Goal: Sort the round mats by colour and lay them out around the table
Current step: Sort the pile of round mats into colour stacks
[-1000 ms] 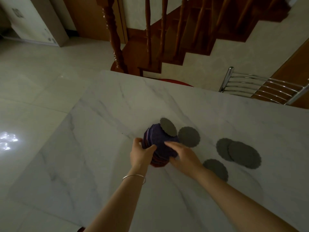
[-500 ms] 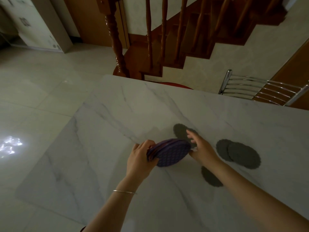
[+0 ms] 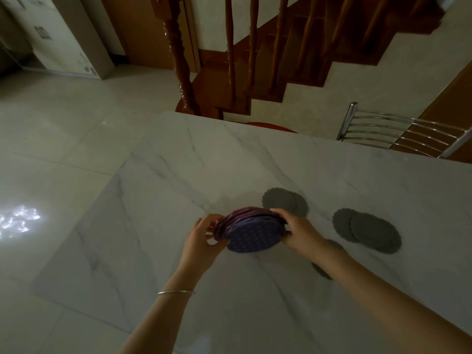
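Note:
A stack of round mats [image 3: 251, 235], purple patterned on the near face with reddish ones behind, is held tilted just above the white marble table [image 3: 178, 180]. My left hand [image 3: 204, 237] grips its left edge and my right hand [image 3: 297, 231] grips its right edge. Grey scalloped mats lie flat on the table: two overlapping behind the stack [image 3: 282, 200], two overlapping to the right [image 3: 367, 233], and one [image 3: 324, 269] mostly hidden under my right forearm.
A chrome chair back [image 3: 398, 131] stands at the table's far right edge. A red seat [image 3: 268, 125] peeks over the far edge. Wooden stair balusters [image 3: 178, 54] rise beyond. Tiled floor lies to the left.
A grey mat that topped the stack now lies on the table behind it, overlapping another. My right hand came back to the stack's right edge. The stack tilted so its purple face shows.

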Demonstrator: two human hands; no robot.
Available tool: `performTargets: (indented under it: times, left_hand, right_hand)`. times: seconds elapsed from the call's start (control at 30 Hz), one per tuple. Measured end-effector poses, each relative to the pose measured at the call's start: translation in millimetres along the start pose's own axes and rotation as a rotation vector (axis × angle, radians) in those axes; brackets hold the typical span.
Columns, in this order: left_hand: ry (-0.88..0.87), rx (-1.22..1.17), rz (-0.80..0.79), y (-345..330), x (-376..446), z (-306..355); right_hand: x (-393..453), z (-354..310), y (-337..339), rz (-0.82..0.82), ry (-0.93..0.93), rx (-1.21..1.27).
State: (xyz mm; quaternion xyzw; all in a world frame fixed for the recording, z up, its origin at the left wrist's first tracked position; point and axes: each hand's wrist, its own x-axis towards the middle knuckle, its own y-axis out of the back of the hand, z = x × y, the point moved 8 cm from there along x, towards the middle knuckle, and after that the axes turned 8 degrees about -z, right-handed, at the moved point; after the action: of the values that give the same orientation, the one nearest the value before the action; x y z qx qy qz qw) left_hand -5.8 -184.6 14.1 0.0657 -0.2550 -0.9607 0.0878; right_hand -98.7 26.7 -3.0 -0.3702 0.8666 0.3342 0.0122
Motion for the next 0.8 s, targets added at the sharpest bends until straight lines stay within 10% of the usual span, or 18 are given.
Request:
performTargets:
  times: [0.8]
  left_hand:
    - [0.278,-0.447,-0.196,-5,13,-23]
  right_hand:
    - [23,8,-3,0.0,-0.152,0.204]
